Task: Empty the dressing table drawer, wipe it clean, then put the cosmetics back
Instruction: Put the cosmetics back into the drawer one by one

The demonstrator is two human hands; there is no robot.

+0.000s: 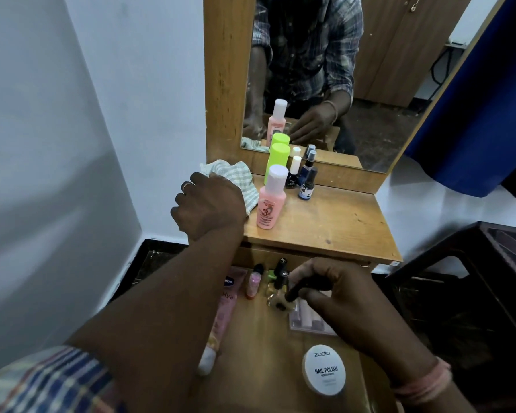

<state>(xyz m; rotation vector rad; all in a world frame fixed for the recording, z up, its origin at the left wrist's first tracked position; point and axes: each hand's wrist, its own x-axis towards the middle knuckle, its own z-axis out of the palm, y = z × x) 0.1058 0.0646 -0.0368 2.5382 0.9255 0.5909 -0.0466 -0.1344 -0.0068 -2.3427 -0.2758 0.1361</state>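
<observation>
While my left hand point(209, 204) grips the striped cloth point(239, 181), my right hand point(331, 289) pinches a black-capped bottle point(289, 296) in the drawer point(265, 347).

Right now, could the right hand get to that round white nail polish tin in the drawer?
Probably yes. The round white tin lies uncovered in the open drawer, just beneath the right hand's wrist. But the right hand already grips a dark-capped bottle, so it would need to let that go first.

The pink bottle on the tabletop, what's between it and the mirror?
In the head view, a green-capped bottle stands between the pink bottle and the mirror.
</observation>
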